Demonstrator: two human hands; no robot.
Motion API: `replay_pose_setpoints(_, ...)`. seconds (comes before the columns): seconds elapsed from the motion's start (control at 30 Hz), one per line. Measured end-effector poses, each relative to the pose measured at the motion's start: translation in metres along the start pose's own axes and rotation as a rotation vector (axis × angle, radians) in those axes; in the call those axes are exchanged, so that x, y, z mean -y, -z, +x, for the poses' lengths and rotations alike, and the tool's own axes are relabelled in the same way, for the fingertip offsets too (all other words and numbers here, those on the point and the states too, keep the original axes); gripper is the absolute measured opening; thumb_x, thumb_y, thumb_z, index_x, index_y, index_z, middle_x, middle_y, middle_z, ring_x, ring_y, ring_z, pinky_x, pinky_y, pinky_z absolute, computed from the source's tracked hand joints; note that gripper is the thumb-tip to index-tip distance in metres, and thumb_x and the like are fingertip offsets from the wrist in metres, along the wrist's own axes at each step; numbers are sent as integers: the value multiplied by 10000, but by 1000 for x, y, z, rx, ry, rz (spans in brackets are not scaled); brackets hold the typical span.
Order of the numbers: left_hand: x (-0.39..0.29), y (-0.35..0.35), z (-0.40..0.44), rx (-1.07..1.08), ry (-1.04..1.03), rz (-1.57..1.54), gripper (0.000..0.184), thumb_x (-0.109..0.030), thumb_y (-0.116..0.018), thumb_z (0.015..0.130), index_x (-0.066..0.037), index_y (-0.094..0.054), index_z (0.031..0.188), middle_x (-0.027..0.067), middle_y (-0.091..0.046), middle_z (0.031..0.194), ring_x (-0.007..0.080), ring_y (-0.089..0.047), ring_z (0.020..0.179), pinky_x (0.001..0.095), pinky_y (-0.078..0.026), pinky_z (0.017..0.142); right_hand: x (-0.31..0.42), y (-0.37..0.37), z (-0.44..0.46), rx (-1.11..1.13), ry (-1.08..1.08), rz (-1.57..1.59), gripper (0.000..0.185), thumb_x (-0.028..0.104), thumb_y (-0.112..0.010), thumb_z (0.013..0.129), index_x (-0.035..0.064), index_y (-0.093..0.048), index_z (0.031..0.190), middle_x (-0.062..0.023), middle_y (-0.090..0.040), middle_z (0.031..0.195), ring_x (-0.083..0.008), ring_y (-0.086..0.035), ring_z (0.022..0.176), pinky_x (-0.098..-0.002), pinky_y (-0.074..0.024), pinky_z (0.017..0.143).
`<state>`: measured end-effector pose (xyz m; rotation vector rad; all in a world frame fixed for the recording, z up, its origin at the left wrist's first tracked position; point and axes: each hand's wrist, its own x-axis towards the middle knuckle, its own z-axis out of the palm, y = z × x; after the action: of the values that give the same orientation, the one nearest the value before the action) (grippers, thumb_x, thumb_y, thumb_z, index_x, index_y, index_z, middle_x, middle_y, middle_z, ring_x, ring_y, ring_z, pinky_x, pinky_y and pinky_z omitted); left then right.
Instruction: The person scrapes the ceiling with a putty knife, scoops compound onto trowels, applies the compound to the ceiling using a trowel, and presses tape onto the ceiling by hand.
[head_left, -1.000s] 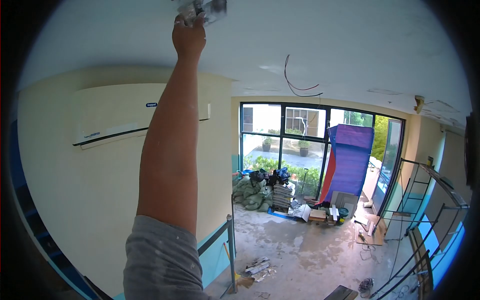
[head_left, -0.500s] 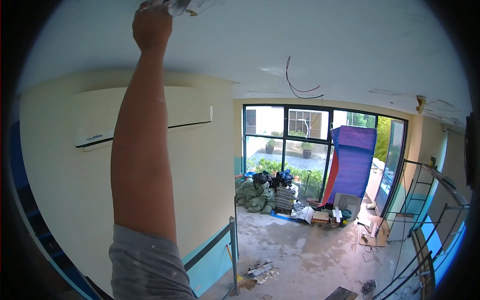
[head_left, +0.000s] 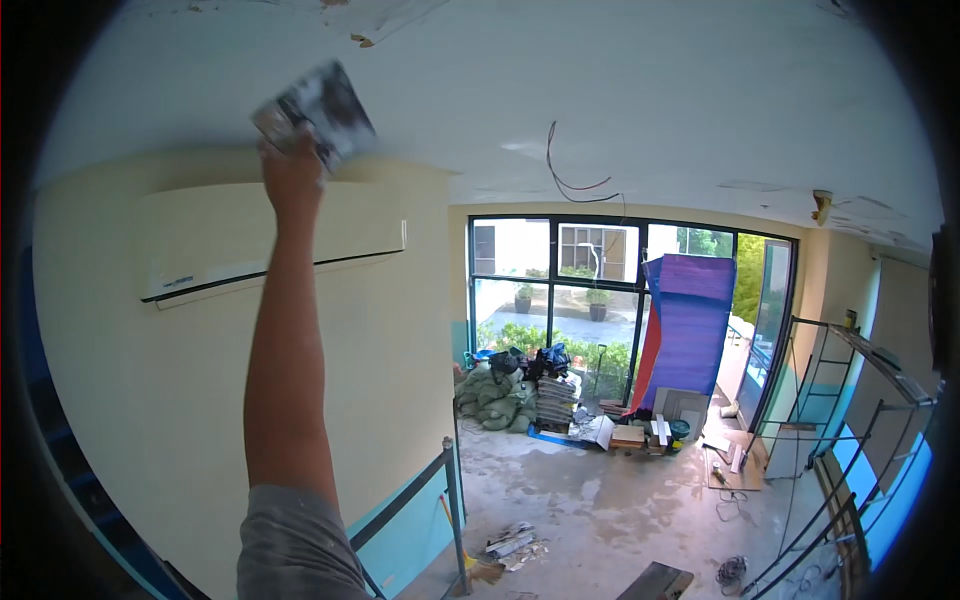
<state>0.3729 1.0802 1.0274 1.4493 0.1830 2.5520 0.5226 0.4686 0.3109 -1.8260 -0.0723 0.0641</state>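
My left hand point(head_left: 296, 168) is raised towards the ceiling at the upper left, its fingers closed round a flat, wide-bladed trowel point(head_left: 335, 112). The grey, smeared blade is blurred and spreads above and to the right of the fingers, close to the ceiling point(head_left: 480, 90). Whether it touches the surface I cannot tell. Below the hand, my bare forearm passes in front of the wall-mounted air conditioner point(head_left: 215, 235). A torn, brownish spot point(head_left: 362, 41) shows in the ceiling above the trowel. My right hand is not in view.
Loose wires point(head_left: 570, 188) hang from the ceiling. A metal railing point(head_left: 452, 500) stands below on the left, metal scaffolding point(head_left: 880, 430) on the right. Filled sacks point(head_left: 495, 395) and a purple sheet point(head_left: 690, 320) are by the windows. Debris point(head_left: 515, 542) lies on the floor.
My left hand and the trowel have come down from the top edge of the view, first moving left. More of the blade now shows, and the torn ceiling spot is uncovered.
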Motion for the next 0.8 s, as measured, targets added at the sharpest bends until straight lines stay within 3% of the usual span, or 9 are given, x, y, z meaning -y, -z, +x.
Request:
replay_pose_setpoints(0.07,-1,-6,-59,190,107,-343,570,-331,-660,855,36,-445,1235,195,-605,1091,291,-603,988,375,-458,857,14,-15,7,37,-27,165,391,288,-536,941,-26,-546,1173,-88,-602,987,-182,-561,867,-342,-480,726)
replay_pose_setpoints(0.2,-32,11,-202,594,515,-153,368,-288,-596,900,-12,-492,1120,128,-592,935,211,-563,841,373,-463,757,21,-46,39,184,53,595,358,231,-536,948,-20,-554,1202,-88,-614,1014,-204,-590,864,-356,-509,748)
replay_pose_setpoints(0.27,-30,30,-295,862,738,-256,371,-281,-604,892,-34,-500,1149,109,-603,911,207,-570,811,376,-468,705,75,-59,28,244,-141,841,366,234,-553,939,-9,-554,1213,-105,-615,1036,-225,-612,867,-387,-533,737)
replay_pose_setpoints(0.33,57,56,-457,1130,950,-372,469,-353,-621,876,-39,-490,1199,112,-596,1002,205,-568,879,352,-470,764,82,-66,44,304,-189,864,324,238,-556,935,8,-577,1162,-102,-625,978,-231,-628,810,-395,-549,683)
replay_pose_setpoints(0.43,-95,121,-495,1554,1251,-479,513,-415,-579,904,-9,-513,1209,106,-594,1042,165,-560,923,324,-476,781,54,-90,85,536,-249,991,279,249,-560,930,20,-601,1083,-86,-627,872,-220,-625,745,-374,-547,648)
replay_pose_setpoints(0.53,-145,159,-557,1621,1706,-464,509,-362,-683,831,-48,-547,1208,74,-589,1055,171,-575,961,333,-493,830,83,-75,71,625,-333,878,243,261,-573,922,41,-613,1017,-70,-615,787,-217,-617,698,-373,-541,628)
replay_pose_setpoints(0.63,-170,172,-591,1772,1401,-120,809,-590,-641,788,84,-500,1213,209,-608,1095,242,-594,958,338,-459,851,114,-41,45,522,-245,737,233,223,-593,910,21,-638,1019,-60,-623,808,-186,-613,685,-356,-537,607)
replay_pose_setpoints(0.73,-188,179,-601,1865,1048,-45,849,-620,-637,774,82,-489,1229,232,-611,1083,273,-605,973,350,-461,848,113,-10,40,446,-178,687,247,193,-606,901,-5,-646,1043,-59,-629,838,-170,-610,694,-337,-534,608)
replay_pose_setpoints(0.8,-210,177,-594,1908,1055,-3,862,-629,-634,771,80,-487,1237,240,-609,1093,292,-607,984,349,-460,858,93,9,51,443,-175,709,255,182,-610,897,-15,-647,1055,-62,-630,850,-167,-609,706,-327,-532,616)
